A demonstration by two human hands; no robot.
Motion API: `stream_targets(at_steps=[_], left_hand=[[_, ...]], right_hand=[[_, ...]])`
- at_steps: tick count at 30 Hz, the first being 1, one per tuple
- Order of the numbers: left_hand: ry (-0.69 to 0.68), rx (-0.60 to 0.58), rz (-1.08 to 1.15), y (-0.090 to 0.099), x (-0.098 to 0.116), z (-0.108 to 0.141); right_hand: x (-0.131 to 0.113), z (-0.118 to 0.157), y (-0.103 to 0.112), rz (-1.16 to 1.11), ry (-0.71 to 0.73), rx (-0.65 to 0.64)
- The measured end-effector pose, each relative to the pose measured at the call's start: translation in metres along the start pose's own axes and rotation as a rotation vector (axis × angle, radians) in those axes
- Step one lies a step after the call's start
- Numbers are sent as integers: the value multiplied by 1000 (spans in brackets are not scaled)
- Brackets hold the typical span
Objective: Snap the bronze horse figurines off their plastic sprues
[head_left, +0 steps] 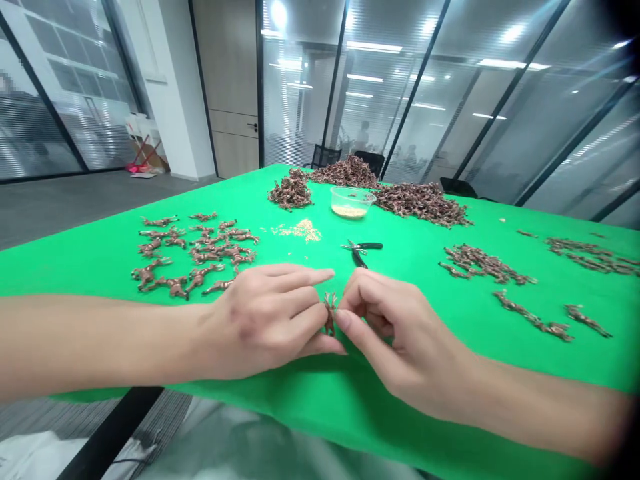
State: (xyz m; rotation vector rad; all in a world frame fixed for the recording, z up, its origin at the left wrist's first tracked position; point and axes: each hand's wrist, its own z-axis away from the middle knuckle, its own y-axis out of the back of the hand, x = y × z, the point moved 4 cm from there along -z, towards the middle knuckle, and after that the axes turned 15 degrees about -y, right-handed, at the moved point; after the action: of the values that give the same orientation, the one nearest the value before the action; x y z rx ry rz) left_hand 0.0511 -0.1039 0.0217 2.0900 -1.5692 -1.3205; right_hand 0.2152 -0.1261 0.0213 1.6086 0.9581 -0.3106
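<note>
Between my hands, near the front of the table, is a small brown deer figurine (329,313) with pale, antler-like tips pointing up. My left hand (273,313) is closed around its left side, thumb below and index finger stretched out above. From the right, the thumb and forefinger of my right hand (395,327) pinch at the figurine. Whether a smaller piece sits in that pinch is hidden. Just beyond my hands lie black-handled pliers (361,251), jaws apart. A clear plastic bowl (353,198) with small yellowish bits stands farther back, and more such bits (305,230) are scattered in front of it.
Loose brown figurines (200,253) spread across the left of the green tablecloth (100,253). Big heaps of brown pieces (420,202) fill the far end. Smaller clusters (485,263) lie to the right. Dark chairs (325,156) stand behind the table, before glass walls.
</note>
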Motion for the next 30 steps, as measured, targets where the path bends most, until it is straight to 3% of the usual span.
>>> stream_targets(at_steps=[5, 8, 24, 30], left_hand=[[-43, -5, -56, 0, 0, 1], [-28, -7, -44, -1, -1, 1], [70, -72, 53, -4, -9, 8], [146, -134, 88, -7, -18, 12]], right_hand=[[12, -2, -7, -317, -420, -258], [17, -3, -11, -476, -516, -330], [21, -4, -8, -388, -490, -292], [24, -8, -2, -234, -478, -196]])
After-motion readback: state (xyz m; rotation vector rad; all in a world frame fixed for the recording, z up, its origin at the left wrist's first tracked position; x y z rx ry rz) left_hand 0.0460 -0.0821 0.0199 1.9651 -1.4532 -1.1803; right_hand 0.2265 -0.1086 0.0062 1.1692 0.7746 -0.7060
